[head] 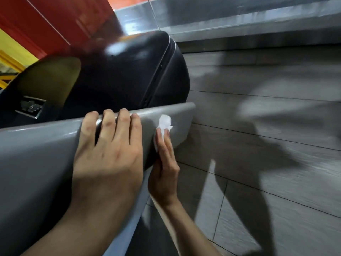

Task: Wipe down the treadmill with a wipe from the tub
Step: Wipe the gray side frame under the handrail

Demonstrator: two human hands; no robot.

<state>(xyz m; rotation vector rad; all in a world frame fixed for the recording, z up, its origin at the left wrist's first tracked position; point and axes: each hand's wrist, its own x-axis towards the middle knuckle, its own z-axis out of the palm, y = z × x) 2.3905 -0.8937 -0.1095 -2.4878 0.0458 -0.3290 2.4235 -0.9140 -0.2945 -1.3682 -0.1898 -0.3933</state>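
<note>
A grey treadmill side rail (36, 154) runs across the lower left, with the black motor hood (129, 71) beyond it. My left hand (108, 150) lies flat over the top of the rail, fingers spread, holding nothing. My right hand (164, 163) presses a crumpled white wipe (164, 122) against the rail's outer side near its rounded end, fingers flat on the wipe. The wipe tub is not in view.
Grey tiled floor (267, 145) stretches to the right, crossed by a dark shadow. A grey step or ledge (239, 24) runs along the top. Red and yellow wall panels (46, 21) stand at the upper left.
</note>
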